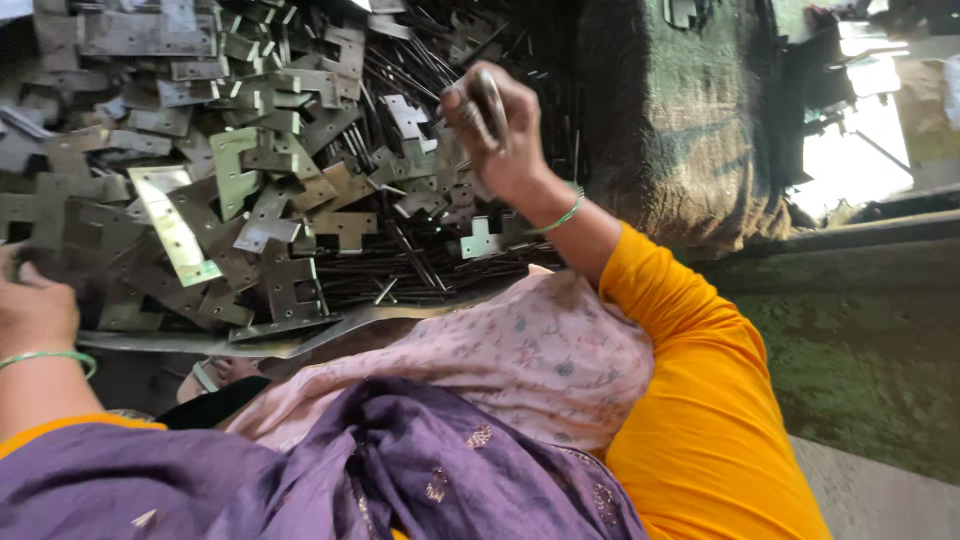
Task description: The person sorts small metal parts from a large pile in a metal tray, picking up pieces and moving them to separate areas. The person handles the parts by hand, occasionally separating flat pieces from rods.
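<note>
My right hand (497, 130) is raised over the heap, fingers curled around a small dark metal piece (490, 100). My left hand (35, 305) rests at the left edge on the pile of flat metal hinge plates (230, 170), touching the plates there; whether it grips one I cannot tell. Thin metal pins (420, 262) lie in a bundle under and between the plates. Both wrists wear green bangles, and the right arm has an orange sleeve.
A long bent metal strip (300, 342) runs along the near edge of the heap. Pink patterned and purple cloth (420, 440) covers my lap. A dark green sack (680, 120) stands at the right, with a mossy surface (860, 360) below it.
</note>
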